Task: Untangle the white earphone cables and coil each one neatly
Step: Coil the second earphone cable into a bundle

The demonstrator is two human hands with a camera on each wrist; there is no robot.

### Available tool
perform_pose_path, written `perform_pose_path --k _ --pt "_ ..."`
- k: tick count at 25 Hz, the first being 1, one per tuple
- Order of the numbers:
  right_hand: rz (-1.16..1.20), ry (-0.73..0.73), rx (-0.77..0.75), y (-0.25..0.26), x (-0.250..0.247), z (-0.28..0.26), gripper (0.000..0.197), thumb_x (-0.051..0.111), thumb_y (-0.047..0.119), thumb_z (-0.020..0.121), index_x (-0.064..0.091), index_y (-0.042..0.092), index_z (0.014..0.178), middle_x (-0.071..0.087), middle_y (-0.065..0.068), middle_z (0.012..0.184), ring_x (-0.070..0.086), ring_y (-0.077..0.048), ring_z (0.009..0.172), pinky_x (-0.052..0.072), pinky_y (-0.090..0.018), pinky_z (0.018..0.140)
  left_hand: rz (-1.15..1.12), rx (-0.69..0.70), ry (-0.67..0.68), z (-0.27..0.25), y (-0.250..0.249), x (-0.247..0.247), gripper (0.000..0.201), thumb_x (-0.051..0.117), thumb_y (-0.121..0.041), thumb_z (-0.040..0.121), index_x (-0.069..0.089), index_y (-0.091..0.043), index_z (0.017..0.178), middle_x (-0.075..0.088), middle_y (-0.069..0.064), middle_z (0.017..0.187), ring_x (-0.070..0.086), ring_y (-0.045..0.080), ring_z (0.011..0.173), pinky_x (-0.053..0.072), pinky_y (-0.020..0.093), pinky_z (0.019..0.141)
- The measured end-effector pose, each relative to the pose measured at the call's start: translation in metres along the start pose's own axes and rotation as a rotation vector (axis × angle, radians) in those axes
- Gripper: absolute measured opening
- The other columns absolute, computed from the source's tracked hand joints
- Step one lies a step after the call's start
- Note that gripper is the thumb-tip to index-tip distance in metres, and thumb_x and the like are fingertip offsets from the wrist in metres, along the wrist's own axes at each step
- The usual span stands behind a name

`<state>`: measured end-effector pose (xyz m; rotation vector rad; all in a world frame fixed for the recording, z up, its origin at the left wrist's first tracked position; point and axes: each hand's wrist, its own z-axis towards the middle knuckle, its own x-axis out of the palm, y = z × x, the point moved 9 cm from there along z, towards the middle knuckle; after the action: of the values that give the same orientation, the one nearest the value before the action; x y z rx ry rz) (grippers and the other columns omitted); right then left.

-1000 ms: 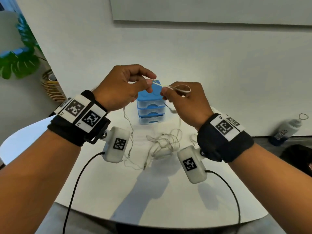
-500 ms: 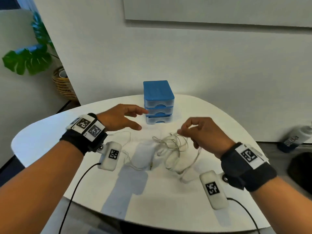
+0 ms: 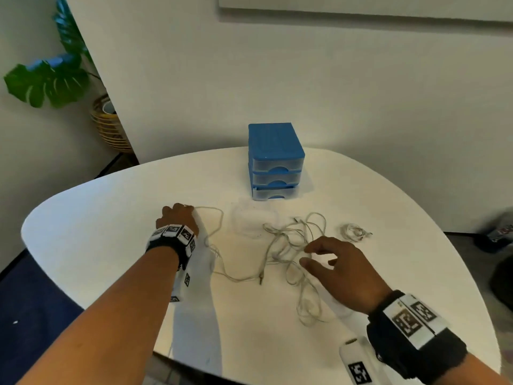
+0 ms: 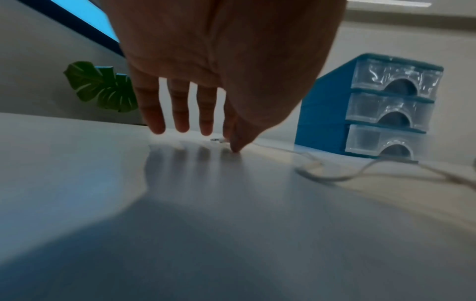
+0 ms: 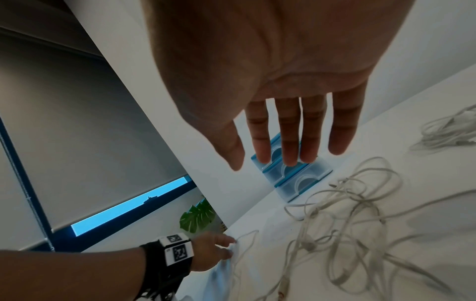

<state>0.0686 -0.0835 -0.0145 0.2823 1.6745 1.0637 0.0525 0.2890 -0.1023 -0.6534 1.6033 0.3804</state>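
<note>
A loose tangle of white earphone cables lies spread on the white table. One strand runs left from it to my left hand, whose thumb and forefinger tips pinch that strand's end down at the tabletop. The other left fingers hang straight. My right hand hovers over the tangle's near right side with straight, spread fingers that hold nothing. A small coiled earphone lies apart, to the right of the tangle.
A blue three-drawer box stands at the table's far edge, behind the cables. A jack plug lies at the near end of one strand. A plant and a wicker basket are on the floor, far left.
Both hands came down from chest height to the table and let go of the lifted cable. The tangle now lies spread out; my left hand moved left to a strand's end.
</note>
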Motion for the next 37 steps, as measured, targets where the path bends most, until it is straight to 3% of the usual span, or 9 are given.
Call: perform_pose_path --k 4,6,11,15,17,21,27,33,37 --pt "0.098 -0.045 -0.025 0.008 0.001 0.003 0.006 0.069 0.035 0.084 0.067 0.030 0.083 0.069 0.014 0.091 0.063 0.002 0.089 0.051 -0.023 0.072 0.012 -0.003 -0.131 0.009 -0.011 -0.014 0.047 0.053 -0.021 0.086 0.043 -0.020 0.132 0.048 0.011 0.129 0.043 0.033 0.119 0.041 0.044 0.092" --pt "0.134 -0.039 -0.017 0.013 0.002 0.002 0.008 0.069 0.035 0.084 0.067 0.028 0.081 0.070 0.011 0.087 0.061 0.005 0.073 0.046 -0.018 0.064 0.114 0.032 -0.068 0.011 -0.014 -0.011 0.057 0.053 -0.020 0.086 0.036 -0.024 0.139 0.037 0.008 0.140 0.035 0.032 0.126 0.037 0.044 0.096" --pt "0.137 -0.017 -0.018 0.020 0.007 0.004 0.008 0.069 0.033 0.085 0.068 0.025 0.082 0.069 0.012 0.083 0.062 0.001 0.082 0.043 -0.013 0.067 0.300 0.202 0.046 -0.013 -0.056 -0.015 0.022 0.051 -0.026 0.088 0.064 -0.025 0.106 0.062 0.000 0.115 0.053 0.024 0.109 0.039 0.035 0.091" --pt "-0.114 -0.144 -0.154 0.034 -0.003 -0.003 0.028 0.068 0.030 0.085 0.066 0.028 0.113 0.064 0.008 0.121 0.054 -0.010 0.118 0.039 -0.024 0.101 -0.241 0.494 0.366 -0.095 -0.146 -0.018 0.010 0.069 -0.031 0.085 0.073 -0.023 0.081 0.070 -0.005 0.081 0.063 0.008 0.075 0.045 0.021 0.071" --pt "-0.201 -0.157 -0.201 0.045 -0.009 -0.004 0.034 0.063 0.027 0.088 0.065 0.024 0.122 0.063 0.003 0.128 0.054 -0.014 0.122 0.037 -0.031 0.108 -0.525 0.601 0.389 -0.140 -0.184 -0.046 0.018 0.070 -0.029 0.085 0.073 -0.012 0.080 0.069 -0.002 0.070 0.059 0.004 0.059 0.047 0.018 0.063" --pt "0.145 -0.167 -0.155 0.054 -0.041 -0.001 0.016 0.063 0.021 0.092 0.076 0.016 0.100 0.075 0.006 0.085 0.069 -0.001 0.080 0.052 -0.019 0.079 -0.935 0.438 0.363 -0.170 -0.185 -0.099 0.020 0.067 -0.031 0.087 0.072 -0.012 0.082 0.068 -0.002 0.067 0.060 0.007 0.057 0.051 0.021 0.061" --pt "0.411 -0.153 -0.111 0.061 -0.046 -0.008 0.016 0.063 0.018 0.093 0.077 0.010 0.096 0.068 -0.008 0.069 0.059 -0.010 0.056 0.052 -0.019 0.061 -1.209 0.512 0.546 -0.208 -0.196 -0.140 0.024 0.059 -0.029 0.089 0.069 -0.007 0.090 0.060 -0.001 0.067 0.054 0.011 0.058 0.047 0.023 0.058" --pt "0.338 0.145 -0.145 0.086 -0.001 -0.028 0.022 0.054 0.023 0.098 0.072 0.011 0.093 0.065 0.000 0.061 0.061 -0.011 0.057 0.052 -0.021 0.065 -1.641 0.317 0.308 -0.192 -0.175 -0.162 0.013 0.059 -0.020 0.092 0.067 -0.009 0.094 0.072 0.002 0.085 0.072 0.017 0.080 0.056 0.023 0.072" --pt "0.403 0.208 -0.207 0.114 -0.017 -0.038 0.024 0.044 0.014 0.101 0.062 0.001 0.092 0.069 -0.013 0.071 0.068 -0.030 0.069 0.054 -0.038 0.076 -1.482 0.295 0.056 -0.179 -0.157 -0.152 0.013 0.065 -0.014 0.089 0.068 -0.006 0.099 0.075 0.009 0.092 0.074 0.017 0.084 0.058 0.024 0.073"
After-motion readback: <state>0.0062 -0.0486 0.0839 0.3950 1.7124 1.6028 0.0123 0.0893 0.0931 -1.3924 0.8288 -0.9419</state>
